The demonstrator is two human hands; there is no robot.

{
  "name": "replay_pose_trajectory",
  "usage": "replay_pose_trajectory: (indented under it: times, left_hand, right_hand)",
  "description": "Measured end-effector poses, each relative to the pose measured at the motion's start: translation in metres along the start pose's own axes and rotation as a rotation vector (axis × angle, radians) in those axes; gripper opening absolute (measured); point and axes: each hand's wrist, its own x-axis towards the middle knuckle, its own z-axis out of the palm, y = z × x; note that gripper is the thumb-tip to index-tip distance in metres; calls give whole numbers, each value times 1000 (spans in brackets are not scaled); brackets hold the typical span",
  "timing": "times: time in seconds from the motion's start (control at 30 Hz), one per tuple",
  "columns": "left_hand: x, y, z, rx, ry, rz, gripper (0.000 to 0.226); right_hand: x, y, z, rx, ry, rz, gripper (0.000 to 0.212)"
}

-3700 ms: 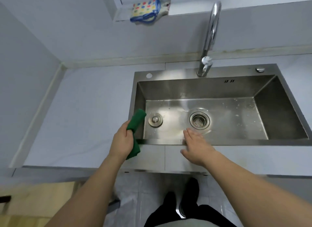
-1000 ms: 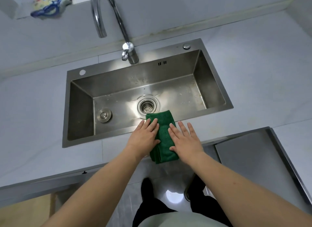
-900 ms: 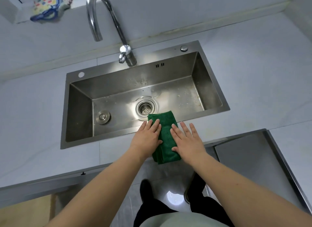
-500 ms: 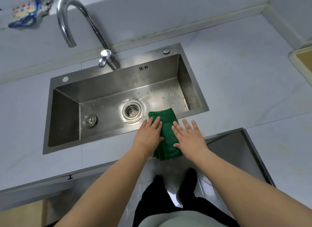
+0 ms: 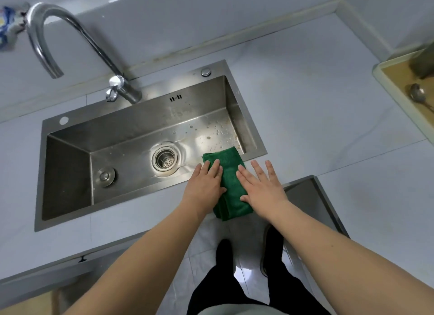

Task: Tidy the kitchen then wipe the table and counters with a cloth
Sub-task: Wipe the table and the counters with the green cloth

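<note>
A folded green cloth (image 5: 231, 185) lies over the front rim of the steel sink (image 5: 70, 211), near its right front corner, its near end hanging past the counter's front edge. My left hand (image 5: 205, 185) presses flat on the cloth's left side with straight fingers. My right hand (image 5: 263, 188) lies flat on its right side, fingers spread onto the pale grey counter (image 5: 328, 131).
A curved tap (image 5: 70, 40) rises behind the sink. The basin holds a drain strainer (image 5: 165, 159) and a round plug (image 5: 105, 176). A tray (image 5: 385, 73) with a spoon (image 5: 418, 95) sits at the far right. A steel-edged counter section (image 5: 314, 202) juts out to my right.
Both hands slid the cloth rightward along the sink's front rim, from in front of the drain to the right front corner. The view has turned right, showing the tray.
</note>
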Motion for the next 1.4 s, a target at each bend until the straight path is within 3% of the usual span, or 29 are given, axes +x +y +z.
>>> replay_pose_trajectory:
  times: [0.43,0.7,0.83,0.93,1.0,1.17,1.4]
  left_hand:
    - [64,99,-43,24,20,-15,67]
    - [111,140,-76,24,40,63,68]
    - [127,127,-96,-130,89,83,43]
    - [143,119,-108,-260,187,-42,33]
    - [151,123,-110,-218,185,-107,32]
    - [159,130,-109,-211,128,-180,21]
    - [126,72,-123,-561,134,-453,19]
  right_hand:
    - [-18,126,15,-15,-27,1,68]
    - [-24,183,25,62,-22,84,70]
    - [-24,172,22,230,68,198,71]
    - [-30,165,24,390,148,404,53]
    - [-30,163,25,399,123,477,43]
    - [-22,160,11,422,35,456,27]
    - [0,152,-50,604,92,405,29]
